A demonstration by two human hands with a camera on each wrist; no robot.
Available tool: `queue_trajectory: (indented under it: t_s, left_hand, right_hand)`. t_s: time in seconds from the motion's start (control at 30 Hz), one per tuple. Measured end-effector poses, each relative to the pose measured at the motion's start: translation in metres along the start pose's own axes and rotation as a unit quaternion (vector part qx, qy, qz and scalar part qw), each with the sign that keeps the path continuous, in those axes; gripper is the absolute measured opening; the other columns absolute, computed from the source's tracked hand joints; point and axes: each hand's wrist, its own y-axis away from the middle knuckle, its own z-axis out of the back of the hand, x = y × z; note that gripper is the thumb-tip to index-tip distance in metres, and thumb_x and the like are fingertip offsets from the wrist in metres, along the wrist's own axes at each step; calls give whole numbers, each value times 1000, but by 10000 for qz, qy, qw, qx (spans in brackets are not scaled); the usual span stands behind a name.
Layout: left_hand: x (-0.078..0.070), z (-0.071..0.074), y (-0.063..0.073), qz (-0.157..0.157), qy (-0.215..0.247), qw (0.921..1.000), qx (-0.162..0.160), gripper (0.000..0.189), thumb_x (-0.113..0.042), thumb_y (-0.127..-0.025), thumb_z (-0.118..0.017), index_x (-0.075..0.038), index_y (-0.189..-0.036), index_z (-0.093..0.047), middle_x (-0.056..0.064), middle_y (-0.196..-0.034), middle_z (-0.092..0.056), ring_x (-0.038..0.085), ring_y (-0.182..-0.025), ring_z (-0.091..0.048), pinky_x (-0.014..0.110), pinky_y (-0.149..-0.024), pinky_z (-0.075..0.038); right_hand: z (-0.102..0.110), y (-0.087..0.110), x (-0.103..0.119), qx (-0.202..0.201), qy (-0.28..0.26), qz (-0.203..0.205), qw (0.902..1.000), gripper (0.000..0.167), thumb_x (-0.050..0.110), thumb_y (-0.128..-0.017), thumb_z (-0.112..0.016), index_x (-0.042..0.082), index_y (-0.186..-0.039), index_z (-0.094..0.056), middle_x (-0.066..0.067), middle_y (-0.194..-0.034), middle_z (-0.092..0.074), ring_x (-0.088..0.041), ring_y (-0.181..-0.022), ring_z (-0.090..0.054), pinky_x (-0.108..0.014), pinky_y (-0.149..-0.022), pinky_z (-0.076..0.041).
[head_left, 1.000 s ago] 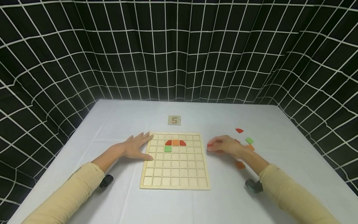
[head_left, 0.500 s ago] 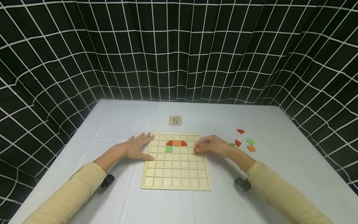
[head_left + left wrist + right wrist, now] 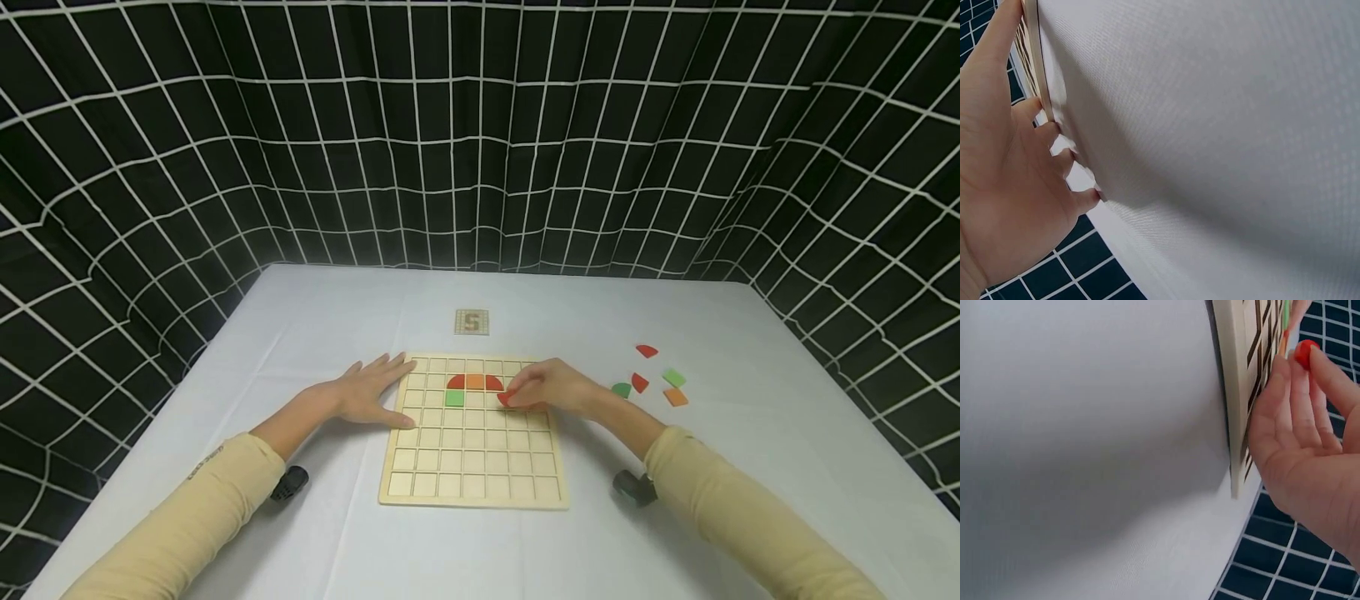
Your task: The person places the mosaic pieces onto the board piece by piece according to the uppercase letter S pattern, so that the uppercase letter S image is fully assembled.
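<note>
A wooden grid board (image 3: 474,460) lies flat in the middle of the table. Near its top, two red quarter-circle tiles flank an orange square tile (image 3: 475,382), and a green square tile (image 3: 454,398) sits below the left red one. My left hand (image 3: 366,395) is spread, with thumb and fingertips resting on the board's left edge. Over the right part of the board, my right hand (image 3: 553,387) pinches a red tile (image 3: 505,399) between thumb and fingers, just below the right red quarter-circle. In the right wrist view that red tile (image 3: 1303,354) shows at the fingertips, partly covered.
Right of the board lie loose tiles: red pieces (image 3: 640,382), a dark green piece (image 3: 621,389), a light green square (image 3: 673,377) and an orange square (image 3: 675,397). A small card marked with an S-like figure (image 3: 472,322) lies behind the board. Dark grid curtains surround the table.
My right hand has moved left from beside the board to over it, carrying the red tile. The left hand stays at the board's left edge.
</note>
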Motion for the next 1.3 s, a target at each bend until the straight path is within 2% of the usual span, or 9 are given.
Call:
queue_trajectory:
  t_s: [0.2,0.33,0.43,0.7,0.93,1.3]
  left_hand:
    - [1,0,0,1,-20,10000,10,108,-71,-76,-60,-11,-154,-15,13,-158,-8,36,-143,-5,60,-110,-2]
    - [2,1,0,1,-15,10000,-2,107,-71,-76,-61,-11,-154,-16,13,-158,-8,36,-143,-5,60,-110,-2]
    - [2,1,-1,-17,-8,10000,2,107,-70,-77,-61,-11,-154,-16,13,-158,-8,36,-143,-5,61,-110,-2]
    - [1,0,0,-46,-48,10000,-8,106,-70,-77,-61,-11,-154,-16,13,-158,-8,36,-143,-5,62,-110,-3]
    - [1,1,0,-107,-12,9999,-16,105,-68,-78,-61,-11,-154,-16,14,-158,-8,37,-143,-5,62,-109,-3]
    - [-2,3,2,-92,37,9999,33,104,-67,-79,-62,-11,-154,-16,15,-158,-8,36,-143,-5,62,-110,-3]
  right_hand:
    - [-11,-4,8,-93,84,-40,9999,17,20,-78,-79,12,-91,-73,0,-96,-66,-18,-92,-54,-31,-81,-42]
    - [-19,-8,12,-14,-330,-63,9994,17,12,-80,-77,7,-94,-71,-4,-86,-69,-16,-81,-64,-27,-77,-51]
    - [-26,-9,16,141,-705,-29,9974,18,8,-81,-76,2,-97,-69,-9,-81,-70,-18,-75,-67,-28,-72,-56]
    - [-44,-8,28,331,-1143,-126,9928,17,-3,-82,-72,-3,-98,-67,-11,-79,-69,-18,-69,-67,-27,-65,-57]
    - [-56,-8,37,466,-1299,-354,9898,17,-4,-83,-70,-4,-100,-68,-13,-82,-69,-17,-67,-67,-28,-65,-57]
    - [-66,-10,44,237,-1164,-387,9922,13,-4,-83,-71,-6,-95,-69,-13,-78,-69,-16,-62,-67,-28,-64,-57]
